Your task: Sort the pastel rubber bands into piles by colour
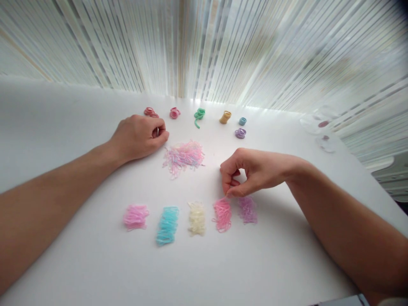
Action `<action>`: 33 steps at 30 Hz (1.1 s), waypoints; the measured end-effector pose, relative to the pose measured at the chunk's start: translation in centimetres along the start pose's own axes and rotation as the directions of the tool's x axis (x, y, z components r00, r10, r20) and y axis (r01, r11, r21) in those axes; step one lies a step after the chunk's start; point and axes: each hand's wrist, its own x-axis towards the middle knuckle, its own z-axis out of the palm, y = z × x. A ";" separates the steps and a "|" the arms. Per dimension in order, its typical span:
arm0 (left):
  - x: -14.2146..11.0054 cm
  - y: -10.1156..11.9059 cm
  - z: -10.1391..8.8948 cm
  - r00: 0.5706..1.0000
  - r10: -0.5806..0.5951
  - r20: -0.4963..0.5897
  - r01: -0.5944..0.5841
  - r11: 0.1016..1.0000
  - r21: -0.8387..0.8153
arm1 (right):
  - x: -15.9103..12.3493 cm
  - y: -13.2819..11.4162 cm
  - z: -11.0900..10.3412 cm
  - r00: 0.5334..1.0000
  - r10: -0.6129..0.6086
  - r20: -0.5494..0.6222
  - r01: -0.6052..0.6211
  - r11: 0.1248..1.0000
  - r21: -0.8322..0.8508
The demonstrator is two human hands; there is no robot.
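Left of the mixed band pile, the left hand curls nearly closed, any hold hidden; near-right of it, the right hand pinches at pink bands, grip unclear. Clear plastic lies far right.

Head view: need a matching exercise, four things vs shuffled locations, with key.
1. Left hand
2. Right hand
3. Mixed pile
4. Turquoise pile

A. Between the pale pink pile and cream pile
B. Beside the red coil
C. Fingertips at the bright pink pile
D. Between the two hands

Pairs: 1-B, 2-C, 3-D, 4-A
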 end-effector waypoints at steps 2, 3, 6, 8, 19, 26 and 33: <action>0.0 0.0 0.0 1.000 -0.004 0.002 0.004 1.000 0.000 | 0.0 0.1 -0.1 1.000 0.008 0.006 -0.008 1.000 -0.004; 0.0 0.0 -0.1 1.000 -0.002 0.004 0.002 1.000 0.001 | 0.0 0.1 -0.1 1.000 0.014 0.011 -0.014 1.000 -0.006; -0.1 0.0 -0.3 1.000 0.022 0.005 -0.022 1.000 0.000 | 0.1 0.3 -0.1 0.999 0.024 0.029 -0.023 1.000 -0.011; -0.1 0.0 -0.3 0.999 0.039 0.000 -0.039 0.999 -0.004 | 0.1 0.3 -0.1 0.999 0.020 0.040 -0.020 1.000 -0.017; 0.1 -0.2 -0.1 0.999 0.044 -0.021 -0.045 0.999 -0.031 | 0.0 0.3 -0.3 0.998 0.016 0.054 -0.017 1.000 0.017; -0.1 -0.1 -0.3 0.999 0.045 -0.012 -0.045 0.999 -0.008 | 0.0 0.4 -0.4 0.999 0.000 0.042 -0.002 1.000 0.029; -0.2 0.1 -0.5 0.999 0.049 -0.002 -0.049 0.998 -0.030 | 0.0 0.4 -0.2 0.998 -0.011 0.066 0.012 1.000 -0.025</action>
